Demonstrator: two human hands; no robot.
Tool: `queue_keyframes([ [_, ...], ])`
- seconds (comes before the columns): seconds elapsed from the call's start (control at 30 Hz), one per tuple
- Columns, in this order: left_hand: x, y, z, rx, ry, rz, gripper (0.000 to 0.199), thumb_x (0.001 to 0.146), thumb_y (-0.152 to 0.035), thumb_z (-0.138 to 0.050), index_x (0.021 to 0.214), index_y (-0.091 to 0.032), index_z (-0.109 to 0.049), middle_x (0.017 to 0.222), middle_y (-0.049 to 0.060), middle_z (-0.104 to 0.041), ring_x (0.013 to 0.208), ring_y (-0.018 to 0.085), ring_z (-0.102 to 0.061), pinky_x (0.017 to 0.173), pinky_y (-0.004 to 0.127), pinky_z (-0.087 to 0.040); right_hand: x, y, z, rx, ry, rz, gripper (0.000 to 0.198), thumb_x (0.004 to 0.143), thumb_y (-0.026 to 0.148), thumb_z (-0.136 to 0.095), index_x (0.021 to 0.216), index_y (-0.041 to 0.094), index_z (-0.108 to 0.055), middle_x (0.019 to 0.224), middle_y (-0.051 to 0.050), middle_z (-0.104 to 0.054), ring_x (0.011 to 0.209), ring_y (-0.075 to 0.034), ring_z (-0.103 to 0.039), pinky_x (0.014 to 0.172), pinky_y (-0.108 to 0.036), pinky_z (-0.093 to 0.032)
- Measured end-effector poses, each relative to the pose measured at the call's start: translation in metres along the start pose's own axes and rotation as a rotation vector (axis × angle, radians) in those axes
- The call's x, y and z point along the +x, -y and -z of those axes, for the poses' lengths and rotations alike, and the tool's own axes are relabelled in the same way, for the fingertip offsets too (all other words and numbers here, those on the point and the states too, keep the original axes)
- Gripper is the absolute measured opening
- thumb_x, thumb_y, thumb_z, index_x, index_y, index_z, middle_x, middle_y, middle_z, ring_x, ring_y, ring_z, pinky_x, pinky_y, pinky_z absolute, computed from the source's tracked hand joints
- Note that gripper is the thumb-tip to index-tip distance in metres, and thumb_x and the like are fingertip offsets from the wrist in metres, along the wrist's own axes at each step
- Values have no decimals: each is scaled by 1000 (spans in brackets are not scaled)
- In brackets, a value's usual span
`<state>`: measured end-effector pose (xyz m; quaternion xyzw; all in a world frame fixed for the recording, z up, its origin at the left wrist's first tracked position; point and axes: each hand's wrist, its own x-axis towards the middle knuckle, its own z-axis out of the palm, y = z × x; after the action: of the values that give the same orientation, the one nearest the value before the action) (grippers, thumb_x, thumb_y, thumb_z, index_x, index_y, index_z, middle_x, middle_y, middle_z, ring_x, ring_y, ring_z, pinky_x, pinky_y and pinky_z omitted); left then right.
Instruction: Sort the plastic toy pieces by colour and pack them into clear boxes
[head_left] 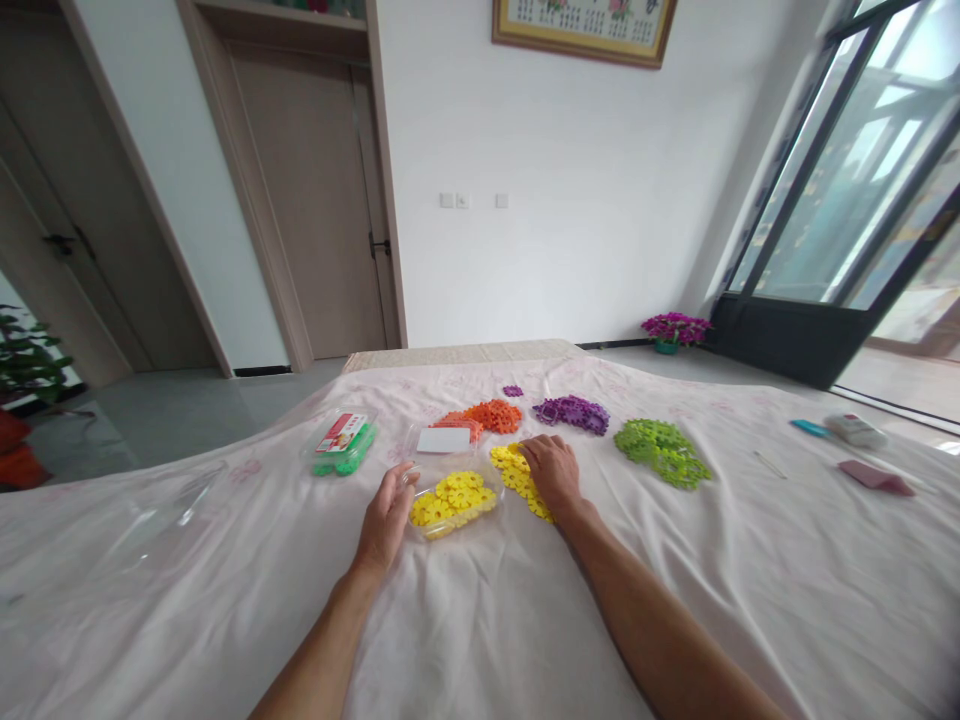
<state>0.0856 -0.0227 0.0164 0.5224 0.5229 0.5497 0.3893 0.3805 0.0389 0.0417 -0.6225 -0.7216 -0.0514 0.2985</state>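
A clear plastic box (442,531) stands in front of me, partly filled with yellow flower-shaped plastic discs (454,492). My left hand (386,515) is closed on the box's left edge, thumb near the rim. Just right of the box lies a loose pile of the same yellow discs (517,472) on the cloth. My right hand (553,472) is over this pile, back upward, its fingers curled down onto the discs. The fingertips are partly hidden, so how many discs they grip does not show.
On the pink cloth (465,640) lie orange (491,415), purple (574,413) and green (660,452) disc piles. A clear lid with a white label (444,440) lies behind the box. A closed box of green discs (345,445) is left; a pink item (876,477) is far right.
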Motion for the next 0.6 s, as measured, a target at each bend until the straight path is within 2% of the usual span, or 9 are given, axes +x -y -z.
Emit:
queue_keyframes([
  [0.2,1,0,0,10,-10,-1,45,85,-40,-51,126,-23,-53,123,9,-65,116,22,-59,101,36,-43,-4,23,1,325,-111,59,33,96,41,-42,98,23,-70,94,-7,-69,92,-21,-58,87,-31,-43],
  [0.33,2,1,1,48,-32,-14,44,85,-41,-52,125,-23,-55,121,8,-66,114,22,-60,101,36,-43,-12,49,-1,513,-55,173,24,93,38,-50,99,26,-70,93,-4,-71,88,-19,-61,84,-30,-46],
  [0.47,1,0,1,66,-34,-23,43,85,-42,-52,124,-23,-55,121,8,-66,114,22,-60,102,37,-42,-16,59,-4,530,-6,242,26,94,37,-49,105,26,-70,95,-4,-71,91,-19,-62,84,-30,-46],
  [0.6,2,0,0,51,-32,-20,44,85,-40,-51,125,-23,-55,120,8,-66,116,22,-59,103,36,-41,-5,36,-1,377,-46,94,28,94,32,-45,102,26,-71,101,-5,-71,98,-20,-61,90,-32,-45],
])
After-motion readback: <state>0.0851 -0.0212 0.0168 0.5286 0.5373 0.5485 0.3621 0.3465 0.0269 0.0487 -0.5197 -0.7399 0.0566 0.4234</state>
